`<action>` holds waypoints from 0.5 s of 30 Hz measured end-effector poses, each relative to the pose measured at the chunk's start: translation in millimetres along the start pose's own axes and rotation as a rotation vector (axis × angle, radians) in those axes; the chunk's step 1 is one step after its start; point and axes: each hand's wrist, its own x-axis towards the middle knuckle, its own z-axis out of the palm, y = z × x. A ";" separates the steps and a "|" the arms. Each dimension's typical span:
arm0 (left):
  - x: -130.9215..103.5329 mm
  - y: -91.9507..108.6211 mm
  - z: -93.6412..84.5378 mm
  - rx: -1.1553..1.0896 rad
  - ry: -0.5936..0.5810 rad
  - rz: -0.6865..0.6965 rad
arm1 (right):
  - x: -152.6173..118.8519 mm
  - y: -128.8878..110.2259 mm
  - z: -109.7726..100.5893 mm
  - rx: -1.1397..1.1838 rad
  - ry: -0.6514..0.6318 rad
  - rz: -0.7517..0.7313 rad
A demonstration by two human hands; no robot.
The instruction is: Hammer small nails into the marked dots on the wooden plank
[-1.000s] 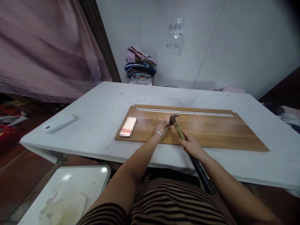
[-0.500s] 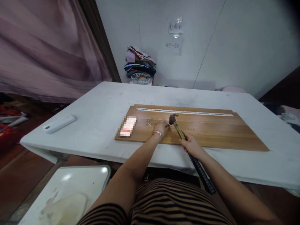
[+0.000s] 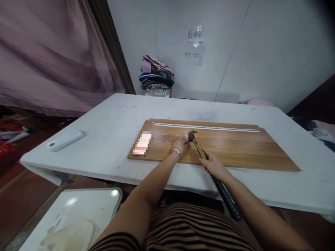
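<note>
Fingers of the right hand (image 3: 215, 165) are clamped around the handle of the hammer (image 3: 199, 149), partway along it, with the black grip running back towards the person's striped top (image 3: 193, 226). The hammer's rusty head lies over the middle of the wooden board (image 3: 235, 150), just beside the fingertips of the left hand (image 3: 181, 144). Those fingers are bent low at the board; whether they meet, or pinch something small, cannot be told. A silvery bracelet (image 3: 176, 151) circles the left wrist. Left of this hand, a few loose nails (image 3: 166, 138) lie on the board, and farther left, near its left edge, is a pixelated rectangular item (image 3: 142, 143). Small dark dots (image 3: 212, 146) form a short row to the right of the hammer head. Two pale marked strips (image 3: 209, 127) run along the board's far side. Beneath the board is a white-covered table (image 3: 104, 139), with a white elongated object (image 3: 66, 140) lying at its left. Beyond the table's far edge stands a stack of folded fabric (image 3: 157, 76), left of two handwritten papers (image 3: 193, 45) on the wall (image 3: 261, 52).
</note>
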 end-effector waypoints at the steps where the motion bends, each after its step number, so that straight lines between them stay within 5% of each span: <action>1: 0.3 -0.3 0.5 -0.007 -0.001 0.000 | 0.0 -0.1 0.1 -0.007 -0.003 0.006; 15: 0.2 0.6 0.2 0.027 -0.003 -0.019 | -1.0 -0.3 0.6 -0.017 -0.002 0.001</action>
